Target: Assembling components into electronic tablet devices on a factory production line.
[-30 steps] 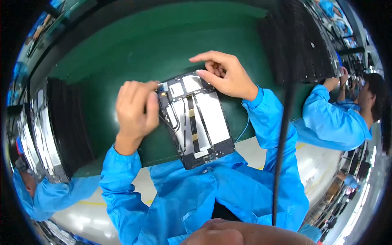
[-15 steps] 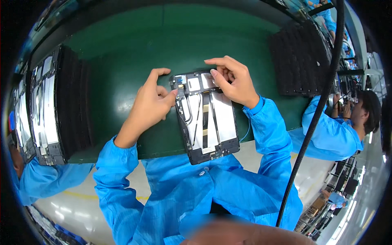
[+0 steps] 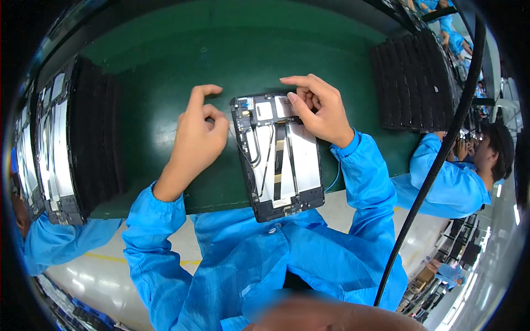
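Observation:
An opened tablet (image 3: pixel 305 160) lies face down at the table's front edge, its lower end jutting past it. Its inside shows silver plates, dark flat cables and a circuit board along the top. Left of it, my left hand (image 3: pixel 200 132) is raised with the index finger stretched and the thumb and other fingers curled together. A thin dark cable (image 3: pixel 238 144) runs from those fingertips to the tablet's left side. My right hand (image 3: pixel 326 113) rests its thumb at the tablet's upper right, on or just over a silver plate. Its index finger points out, the others curl, and nothing shows in its grip.
Stacks of black trays stand at the left (image 3: pixel 99 138) and right (image 3: pixel 411 83) of the green table (image 3: pixel 165 60); the left ones carry opened tablets (image 3: pixel 55 149). A black cord (image 3: pixel 430 182) hangs down on the right. Co-workers in blue sit on both sides.
My left hand has moved left, away from the tablet's upper left edge, and the thin cable now stretches out toward it. My right hand and the tablet have hardly moved.

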Demonstrator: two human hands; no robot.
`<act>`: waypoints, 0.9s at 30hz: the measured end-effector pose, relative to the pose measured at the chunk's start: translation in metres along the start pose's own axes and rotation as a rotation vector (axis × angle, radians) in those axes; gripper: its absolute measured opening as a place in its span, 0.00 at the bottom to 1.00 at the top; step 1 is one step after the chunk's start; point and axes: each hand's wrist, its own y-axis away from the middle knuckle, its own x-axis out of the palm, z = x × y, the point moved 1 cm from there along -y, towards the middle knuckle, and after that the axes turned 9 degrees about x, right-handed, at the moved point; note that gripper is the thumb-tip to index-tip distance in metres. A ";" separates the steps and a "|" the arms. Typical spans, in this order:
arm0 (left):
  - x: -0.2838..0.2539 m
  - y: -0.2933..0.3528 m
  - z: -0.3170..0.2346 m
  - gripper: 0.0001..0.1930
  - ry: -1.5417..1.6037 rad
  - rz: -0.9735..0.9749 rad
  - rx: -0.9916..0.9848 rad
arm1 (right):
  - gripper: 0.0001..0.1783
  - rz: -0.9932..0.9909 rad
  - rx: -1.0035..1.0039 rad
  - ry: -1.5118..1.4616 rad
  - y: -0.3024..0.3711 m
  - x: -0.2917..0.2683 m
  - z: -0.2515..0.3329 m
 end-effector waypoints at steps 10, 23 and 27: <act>-0.006 0.008 -0.037 0.39 -0.202 0.191 -0.234 | 0.19 0.022 -0.037 0.011 0.004 -0.001 -0.001; 0.007 0.016 -0.013 0.45 -0.066 -0.053 -0.061 | 0.20 -0.033 -0.142 -0.014 0.003 -0.003 -0.002; 0.019 0.034 -0.006 0.44 0.066 -0.110 -0.013 | 0.19 -0.026 -0.135 -0.045 0.007 -0.003 0.004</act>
